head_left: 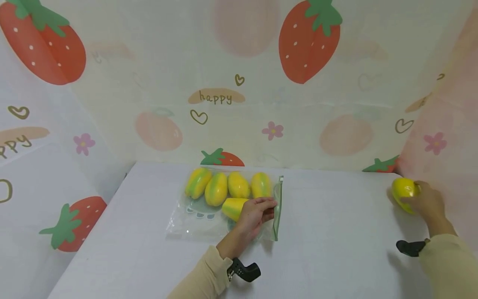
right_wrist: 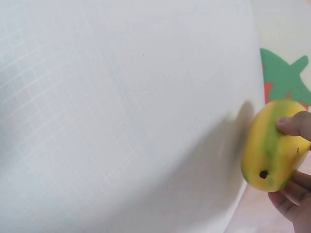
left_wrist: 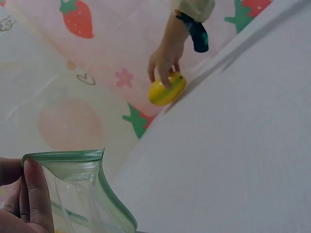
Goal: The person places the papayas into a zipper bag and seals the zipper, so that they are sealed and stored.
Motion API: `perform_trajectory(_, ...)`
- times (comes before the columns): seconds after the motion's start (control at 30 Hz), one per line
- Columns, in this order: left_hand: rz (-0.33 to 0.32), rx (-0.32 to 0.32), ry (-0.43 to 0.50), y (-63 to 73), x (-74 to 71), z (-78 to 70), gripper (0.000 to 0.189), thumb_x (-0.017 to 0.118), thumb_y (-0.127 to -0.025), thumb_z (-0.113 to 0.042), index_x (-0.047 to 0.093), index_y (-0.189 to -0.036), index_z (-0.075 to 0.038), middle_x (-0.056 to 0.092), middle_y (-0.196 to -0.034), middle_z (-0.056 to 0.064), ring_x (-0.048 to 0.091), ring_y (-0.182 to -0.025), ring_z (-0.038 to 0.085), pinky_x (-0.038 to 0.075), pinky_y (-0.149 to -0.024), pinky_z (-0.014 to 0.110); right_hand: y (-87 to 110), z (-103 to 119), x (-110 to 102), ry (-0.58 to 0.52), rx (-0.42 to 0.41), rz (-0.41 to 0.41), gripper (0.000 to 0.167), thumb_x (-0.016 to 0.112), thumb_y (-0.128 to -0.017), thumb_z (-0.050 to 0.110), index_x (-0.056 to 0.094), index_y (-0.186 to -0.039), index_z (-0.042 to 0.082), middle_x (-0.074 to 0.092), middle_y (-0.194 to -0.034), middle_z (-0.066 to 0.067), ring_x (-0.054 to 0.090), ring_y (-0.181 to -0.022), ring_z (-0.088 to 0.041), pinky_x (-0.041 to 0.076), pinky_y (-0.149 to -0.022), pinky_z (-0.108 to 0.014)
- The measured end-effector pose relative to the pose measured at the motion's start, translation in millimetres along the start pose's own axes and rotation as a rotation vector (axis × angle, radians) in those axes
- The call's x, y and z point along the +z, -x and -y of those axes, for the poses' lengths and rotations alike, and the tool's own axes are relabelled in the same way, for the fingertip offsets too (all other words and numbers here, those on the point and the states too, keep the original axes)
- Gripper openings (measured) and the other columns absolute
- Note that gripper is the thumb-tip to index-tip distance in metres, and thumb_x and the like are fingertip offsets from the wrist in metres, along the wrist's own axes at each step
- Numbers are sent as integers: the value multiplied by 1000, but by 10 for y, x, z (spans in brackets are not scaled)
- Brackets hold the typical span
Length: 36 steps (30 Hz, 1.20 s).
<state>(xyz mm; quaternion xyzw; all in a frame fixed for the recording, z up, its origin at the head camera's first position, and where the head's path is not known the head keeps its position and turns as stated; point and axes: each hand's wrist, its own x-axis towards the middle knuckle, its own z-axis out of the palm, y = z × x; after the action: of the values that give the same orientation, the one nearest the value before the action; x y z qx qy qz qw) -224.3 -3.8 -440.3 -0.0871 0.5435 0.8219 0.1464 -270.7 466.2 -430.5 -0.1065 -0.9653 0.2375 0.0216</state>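
Note:
A clear zip bag point(head_left: 179, 226) with a green zip strip lies on the table and contains several yellow, green-streaked, mango-like fruits point(head_left: 216, 189). My left hand point(head_left: 254, 214) pinches the bag's rim at the green zip point(left_wrist: 73, 156). In the left wrist view the mouth of the bag gapes. At the table's far right, my right hand point(head_left: 429, 203) grips another mango-like fruit point(head_left: 404, 194), thumb on one side and fingers on the other. A dark stem spot shows on this fruit point(right_wrist: 272, 150) in the right wrist view. Whether it touches the table, I cannot tell.
The white table point(head_left: 336, 232) ends at a strawberry-print backdrop point(head_left: 254, 137) behind, with more print cloth point(head_left: 448, 124) at the right. A black device point(head_left: 246, 270) is strapped to my left wrist, and another point(head_left: 410, 248) to my right.

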Motion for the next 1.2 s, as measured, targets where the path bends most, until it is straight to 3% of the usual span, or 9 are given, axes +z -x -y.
perform_trajectory(0.23, 9, 0, -13, 5, 6, -1, 29, 64, -92, -5, 62, -117, 9, 65, -81, -2, 61, -70, 8, 55, -65, 17, 64, 55, -25, 4, -24, 51, 81, 65, -87, 26, 22, -143, -14, 28, -134, -49, 32, -112, -61, 31, -92, -73)
perform_trajectory(0.53, -5, -1, -20, -1, 4, 27, 26, 64, -91, -4, 64, -114, 9, 65, -80, -1, 61, -70, 9, 55, -65, 18, 138, 358, -69, 9, -183, 25, 74, 68, -88, 23, 30, -140, -13, 45, -120, -48, 51, -98, -56, 53, -70, -53)
perform_trajectory(0.83, -2, 5, -16, -21, 29, -27, 30, 62, -92, -3, 61, -118, 12, 64, -77, -3, 60, -68, 8, 54, -64, 18, 214, 760, 35, -59, -314, 15, 71, 73, -85, 17, 36, -140, -11, 49, -120, -42, 53, -104, -56, 56, -74, -56)
perform_trajectory(1.2, -6, 1, -39, -27, 50, -53, 27, 63, -92, -5, 63, -115, 9, 64, -79, -2, 60, -69, 9, 55, -66, 18, 550, 1085, 299, -131, -312, 108, 74, 72, -88, 29, 34, -142, -6, 47, -132, -38, 52, -114, -52, 52, -84, -60)
